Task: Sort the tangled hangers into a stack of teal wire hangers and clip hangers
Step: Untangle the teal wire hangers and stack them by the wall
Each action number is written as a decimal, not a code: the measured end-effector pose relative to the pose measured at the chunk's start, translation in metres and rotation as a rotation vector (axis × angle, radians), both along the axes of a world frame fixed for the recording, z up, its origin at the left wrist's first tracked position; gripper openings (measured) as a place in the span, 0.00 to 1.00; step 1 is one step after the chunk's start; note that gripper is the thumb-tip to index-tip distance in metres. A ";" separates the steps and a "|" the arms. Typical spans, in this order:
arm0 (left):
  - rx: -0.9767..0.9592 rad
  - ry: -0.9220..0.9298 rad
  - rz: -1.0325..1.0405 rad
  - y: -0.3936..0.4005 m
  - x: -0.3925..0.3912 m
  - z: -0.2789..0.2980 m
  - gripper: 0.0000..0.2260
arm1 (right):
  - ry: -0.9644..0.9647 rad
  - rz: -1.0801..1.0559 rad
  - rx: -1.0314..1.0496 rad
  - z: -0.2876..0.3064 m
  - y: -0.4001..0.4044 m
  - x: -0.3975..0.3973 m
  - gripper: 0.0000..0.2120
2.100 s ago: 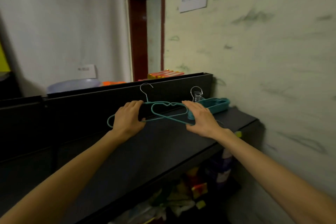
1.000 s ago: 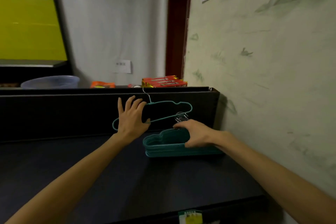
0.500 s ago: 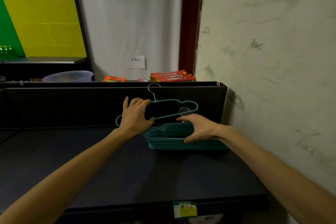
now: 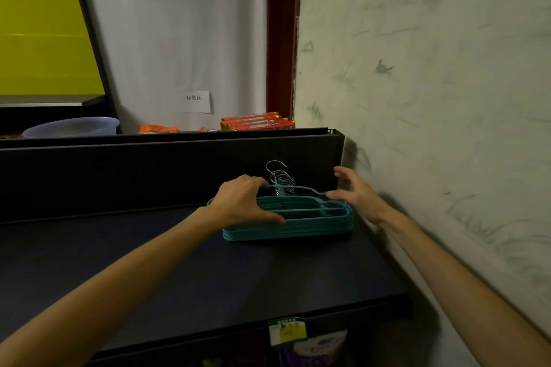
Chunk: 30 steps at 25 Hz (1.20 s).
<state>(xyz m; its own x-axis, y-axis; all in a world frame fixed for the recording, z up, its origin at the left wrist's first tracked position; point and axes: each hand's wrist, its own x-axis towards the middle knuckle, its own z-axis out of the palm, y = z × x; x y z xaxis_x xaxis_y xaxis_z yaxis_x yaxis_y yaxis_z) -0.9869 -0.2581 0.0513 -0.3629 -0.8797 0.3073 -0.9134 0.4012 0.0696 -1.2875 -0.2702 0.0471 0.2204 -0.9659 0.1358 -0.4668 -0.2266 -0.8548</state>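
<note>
A stack of teal wire hangers (image 4: 298,229) lies flat on the dark shelf (image 4: 179,271) near the right wall, its silver hooks (image 4: 280,177) bunched against the back panel. One teal hanger (image 4: 304,188) sits slightly raised on top of the stack. My left hand (image 4: 241,202) lies over the stack's left half, with the fingers curled round this top hanger near its hook and the thumb along the front. My right hand (image 4: 357,197) is spread at the hanger's right shoulder, and one fingertip touches the wire. No clip hangers are in view.
A black back panel (image 4: 149,173) rises behind the stack, and a pale wall (image 4: 432,128) borders the shelf on the right. Beyond the panel stand red packets (image 4: 256,122), an orange packet (image 4: 158,129) and a bluish basin (image 4: 71,126). A green price tag (image 4: 287,332) hangs on the shelf's front edge.
My left hand has brought the single teal hanger down from against the back panel onto the stack. My right hand has left the top of the stack and moved to its right end.
</note>
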 end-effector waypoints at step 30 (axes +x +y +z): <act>0.665 -0.066 0.234 -0.021 0.016 0.001 0.32 | 1.061 0.146 0.081 0.015 -0.032 0.028 0.32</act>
